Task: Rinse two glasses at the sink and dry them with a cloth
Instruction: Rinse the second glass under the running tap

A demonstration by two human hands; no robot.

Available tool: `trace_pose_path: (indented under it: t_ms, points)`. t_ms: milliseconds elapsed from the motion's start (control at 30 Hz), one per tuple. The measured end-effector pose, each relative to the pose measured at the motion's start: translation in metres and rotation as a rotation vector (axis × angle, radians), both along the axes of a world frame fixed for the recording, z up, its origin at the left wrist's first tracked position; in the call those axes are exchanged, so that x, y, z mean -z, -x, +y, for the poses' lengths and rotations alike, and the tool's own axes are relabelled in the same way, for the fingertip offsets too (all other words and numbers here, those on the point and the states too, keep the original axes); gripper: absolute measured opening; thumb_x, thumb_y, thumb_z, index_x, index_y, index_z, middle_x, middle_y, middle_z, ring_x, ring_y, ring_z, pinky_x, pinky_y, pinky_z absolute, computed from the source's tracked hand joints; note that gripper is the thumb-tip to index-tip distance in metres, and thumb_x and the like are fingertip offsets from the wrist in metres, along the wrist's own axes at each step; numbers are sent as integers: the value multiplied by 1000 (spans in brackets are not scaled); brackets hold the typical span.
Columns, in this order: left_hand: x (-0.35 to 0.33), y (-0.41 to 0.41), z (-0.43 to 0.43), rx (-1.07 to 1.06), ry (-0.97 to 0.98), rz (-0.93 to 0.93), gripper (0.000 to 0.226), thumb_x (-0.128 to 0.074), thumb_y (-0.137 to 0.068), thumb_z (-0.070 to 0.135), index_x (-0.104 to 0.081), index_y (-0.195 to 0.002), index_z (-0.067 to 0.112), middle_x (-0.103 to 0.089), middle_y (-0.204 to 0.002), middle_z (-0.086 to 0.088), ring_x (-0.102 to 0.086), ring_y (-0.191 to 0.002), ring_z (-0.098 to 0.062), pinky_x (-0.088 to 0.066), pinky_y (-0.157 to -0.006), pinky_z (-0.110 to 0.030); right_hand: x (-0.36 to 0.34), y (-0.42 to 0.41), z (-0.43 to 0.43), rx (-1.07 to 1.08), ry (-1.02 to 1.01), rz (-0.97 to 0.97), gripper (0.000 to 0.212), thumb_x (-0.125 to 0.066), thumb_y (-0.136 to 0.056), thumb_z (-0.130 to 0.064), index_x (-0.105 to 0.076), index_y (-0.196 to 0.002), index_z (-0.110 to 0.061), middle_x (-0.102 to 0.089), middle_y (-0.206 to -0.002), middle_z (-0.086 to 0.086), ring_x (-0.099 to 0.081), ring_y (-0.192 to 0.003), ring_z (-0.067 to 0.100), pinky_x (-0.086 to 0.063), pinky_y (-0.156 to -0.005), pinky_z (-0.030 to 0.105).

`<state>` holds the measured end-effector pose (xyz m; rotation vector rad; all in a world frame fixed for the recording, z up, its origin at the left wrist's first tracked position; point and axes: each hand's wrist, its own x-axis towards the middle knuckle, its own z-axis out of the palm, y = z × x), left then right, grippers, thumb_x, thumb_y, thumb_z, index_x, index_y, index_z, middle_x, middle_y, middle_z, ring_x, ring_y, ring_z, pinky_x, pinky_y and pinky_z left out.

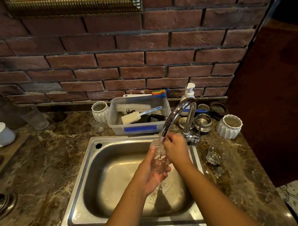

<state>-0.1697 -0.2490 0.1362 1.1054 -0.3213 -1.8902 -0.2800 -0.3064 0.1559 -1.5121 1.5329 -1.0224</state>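
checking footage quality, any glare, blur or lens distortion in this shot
Head view: the wide lens bows the brick wall; glare streaks the faucet and sink rim; the glass under the water is smeared and hard to outline; the upper right corner is dark.

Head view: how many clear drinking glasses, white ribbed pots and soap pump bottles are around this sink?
Clear drinking glasses: 4
White ribbed pots: 2
Soap pump bottles: 1
Total: 7

The head view looks forward and down, close over the steel sink point(89, 166). It faces the brick wall point(125, 62) behind that sink.
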Motion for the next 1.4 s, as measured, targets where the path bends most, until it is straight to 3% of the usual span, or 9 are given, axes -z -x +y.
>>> trace_pose_path:
  t_ms: [100,233,367,467,633,733,933,1033,1400]
  points:
    - [-4,-1,-1,-14,40,-23,50,-53,-96,51,-68,-121,10,-72,-96,-16,-63,-67,-24,-49,-49,-26,-4,-6,3,211,-68,-242,30,-49,-102,-23,-65,-77,-19,-62,-65,-3,-57,-55,-3,-42,-51,16]
    - [-9,3,-1,-77,106,-162,48,-52,-95,52,-66,-126,18,-75,-113,-14,-70,-91,-25,-49,-65,-31,2,-16,15,218,-403,-692,38,-42,-102,-44,-67,-102,-16,-75,-93,9,-72,-86,22,-57,-76,36]
    - [-14,6,-3,-113,186,-505,41,-36,-105,50,-64,-123,25,-74,-110,-7,-72,-92,-21,-52,-56,-23,16,-18,35,88,-460,-770,58,-62,-83,-56,-61,-124,-15,-74,-113,10,-71,-106,27,-55,-94,52]
    - [-13,4,-4,-147,209,-606,39,-34,-107,45,-68,-115,27,-75,-103,-3,-72,-94,-17,-60,-71,-30,17,-10,41,-7,-518,-890,64,-77,-74,-39,-58,-127,-9,-72,-117,17,-70,-108,31,-55,-95,52]
    - [-5,3,1,-153,136,-485,38,-35,-108,41,-66,-126,25,-75,-112,-4,-72,-100,-20,-59,-90,-45,13,-3,40,-23,-471,-555,59,-89,-67,-27,-58,-117,-24,-71,-115,8,-68,-106,26,-55,-94,52]
    - [-6,6,2,-161,101,-361,40,-34,-109,40,-64,-129,23,-72,-120,-7,-68,-109,-19,-56,-97,-52,7,-2,36,-51,-289,-274,63,-87,-71,-21,-48,-118,-34,-63,-112,-9,-63,-106,13,-55,-89,32]
    - [-13,-5,-9,-217,89,-294,34,-54,-101,42,-69,-122,20,-77,-111,-9,-73,-104,-24,-55,-85,-38,3,-1,41,-243,-282,-263,81,-85,-73,-14,-37,-134,-37,-58,-123,-13,-58,-116,7,-50,-87,17]
    - [-6,-10,-8,-166,107,-311,33,-51,-102,44,-69,-121,24,-76,-113,-8,-72,-104,-23,-55,-83,-41,5,13,40,-257,-244,-298,72,-85,-74,-9,-44,-123,-43,-59,-119,-14,-57,-110,1,-50,-74,8]
    - [-1,-3,-10,-116,144,-334,42,-33,-106,50,-62,-132,36,-70,-128,0,-64,-121,-21,-48,-106,-51,8,19,29,-259,-212,-222,67,-87,-72,-16,-46,-111,-51,-57,-118,-20,-56,-113,2,-49,-93,25]
